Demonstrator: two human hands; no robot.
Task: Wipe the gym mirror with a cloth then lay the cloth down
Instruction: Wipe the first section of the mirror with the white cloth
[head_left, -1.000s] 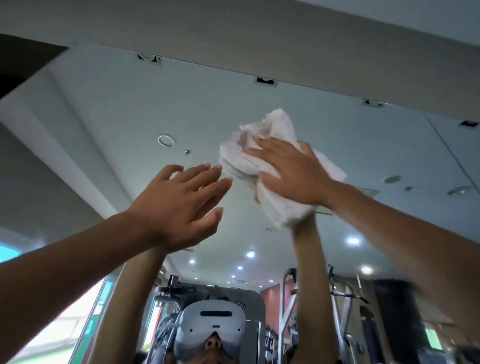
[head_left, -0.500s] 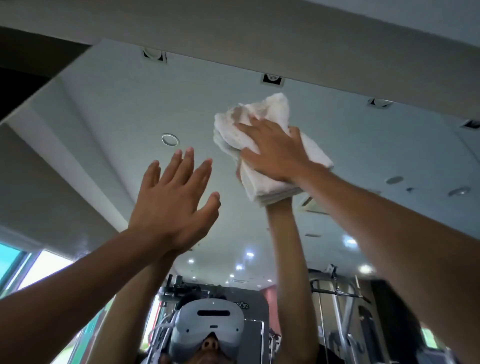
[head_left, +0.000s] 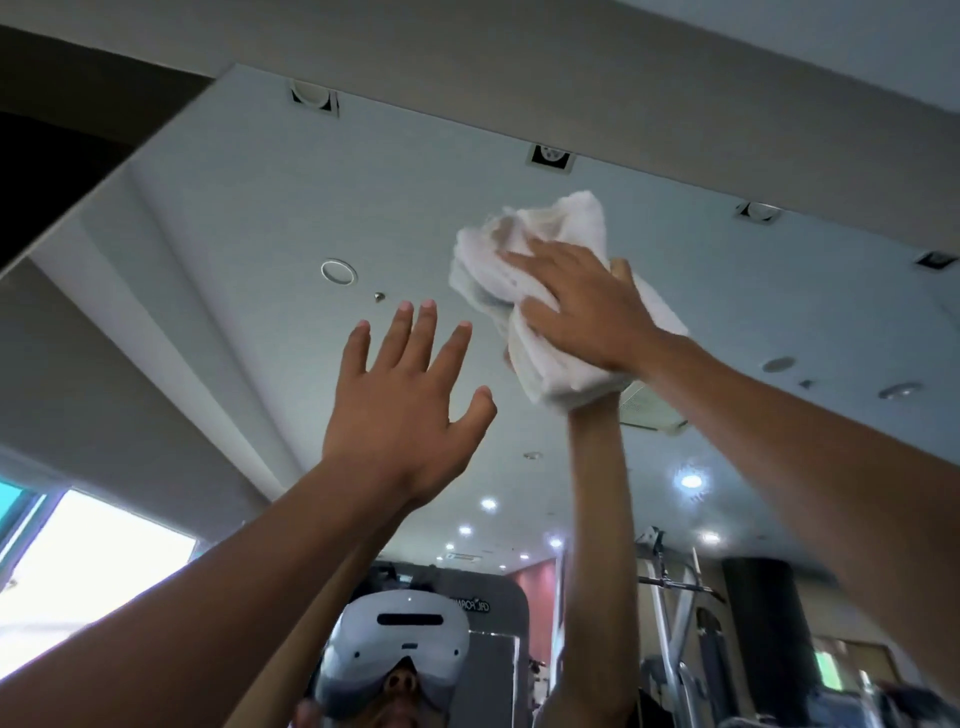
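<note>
Right hand (head_left: 584, 306), fingers flat, presses cloth (head_left: 563, 223) on mirror (head_left: 234, 208) as before; left hand (head_left: 400, 410) open, fingers spread wider.

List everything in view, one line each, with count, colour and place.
mirror: one, reflective glass, fills the wall ahead
cloth: one, white, bunched, high on the mirror, right of centre
spotlight housings: four, black and white, along the mirror's top edge
downlights: several, glowing white, reflected lower middle
headset: one, white, reflected at bottom centre
gym machine: at least one, grey metal, reflected lower right
window: one, bright, lower left
left hand: one, fingers spread, raised before the mirror, holding nothing
right hand: one, flat on the cloth, pressing it to the mirror
</note>
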